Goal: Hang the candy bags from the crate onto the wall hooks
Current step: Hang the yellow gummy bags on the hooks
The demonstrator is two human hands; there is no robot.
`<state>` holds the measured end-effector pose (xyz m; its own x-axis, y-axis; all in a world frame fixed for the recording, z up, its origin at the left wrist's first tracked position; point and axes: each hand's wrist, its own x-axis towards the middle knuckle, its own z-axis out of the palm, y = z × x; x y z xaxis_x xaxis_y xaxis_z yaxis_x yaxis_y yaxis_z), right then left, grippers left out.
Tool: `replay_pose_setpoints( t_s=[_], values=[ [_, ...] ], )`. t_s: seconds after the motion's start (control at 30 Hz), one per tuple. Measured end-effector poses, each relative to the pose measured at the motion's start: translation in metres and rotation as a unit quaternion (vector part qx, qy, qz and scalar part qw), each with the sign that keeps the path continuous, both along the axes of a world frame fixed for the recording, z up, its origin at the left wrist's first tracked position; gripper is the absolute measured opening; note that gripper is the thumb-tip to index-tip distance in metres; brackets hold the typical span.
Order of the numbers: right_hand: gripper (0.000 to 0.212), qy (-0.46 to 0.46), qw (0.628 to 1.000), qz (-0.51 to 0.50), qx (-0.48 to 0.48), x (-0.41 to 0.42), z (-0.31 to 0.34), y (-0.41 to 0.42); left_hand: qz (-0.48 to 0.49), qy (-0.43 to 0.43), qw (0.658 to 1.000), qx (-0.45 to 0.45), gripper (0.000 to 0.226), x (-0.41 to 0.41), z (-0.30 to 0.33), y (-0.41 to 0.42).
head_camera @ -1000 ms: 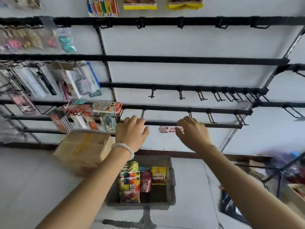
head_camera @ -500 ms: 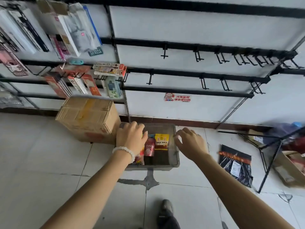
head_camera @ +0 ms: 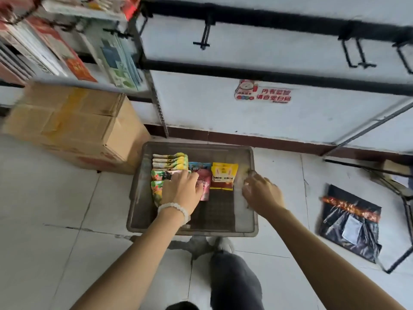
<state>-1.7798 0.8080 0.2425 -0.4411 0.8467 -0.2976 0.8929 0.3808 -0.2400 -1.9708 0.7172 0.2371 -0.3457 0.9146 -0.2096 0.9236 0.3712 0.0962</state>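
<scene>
— Looking down from the head view, what is recorded at the crate point(head_camera: 136, 193)?

— A grey crate is seen on the tiled floor point(head_camera: 44, 209), just beside a cardboard box point(head_camera: 73, 124) and below the wall rails. The candy bags point(head_camera: 169, 163) are stacked inside it along the far left, with a pink bag point(head_camera: 206, 183) and a yellow bag point(head_camera: 223, 177) beside them.

— And the hands?

— The left hand point(head_camera: 182, 190), a white bead bracelet point(head_camera: 173, 209) at its wrist, is laid over the green and pink bags with fingers bent down onto them; a closed grasp cannot be confirmed, the fingertips being hidden. The right hand point(head_camera: 261, 192) is held over the crate's right side, loosely curled, nothing gripped; it is somewhat blurred.

— The wall hooks point(head_camera: 204, 36)?

— Black hooks are noted on the rails above the crate, bare. Packaged goods point(head_camera: 73, 61) are hung at upper left. A black plastic bag point(head_camera: 350, 222) is lying on the floor at right.
</scene>
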Motion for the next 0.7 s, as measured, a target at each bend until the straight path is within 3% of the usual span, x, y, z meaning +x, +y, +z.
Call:
replay_pose_setpoints(
  t_s=[0.17,0.33,0.53,0.7],
  values=[
    [0.026,0.001,1.0,-0.003,0.01,-0.019,-0.154,0.057,0.002,-0.005,1.0,-0.01,0.037,-0.017,-0.166,0.051],
    [0.029,0.022,0.999,-0.011,0.036,-0.039,-0.271,0.099,-0.01,0.014,1.0,0.016,0.037,-0.034,-0.29,0.092],
    [0.03,0.083,0.995,-0.045,0.041,-0.055,-0.333,0.129,-0.062,0.023,0.997,0.043,0.037,-0.034,-0.357,0.129],
    [0.031,0.056,0.996,-0.042,0.055,-0.075,-0.364,0.143,-0.065,0.002,0.997,0.033,0.037,-0.034,-0.384,0.15]
  ],
)
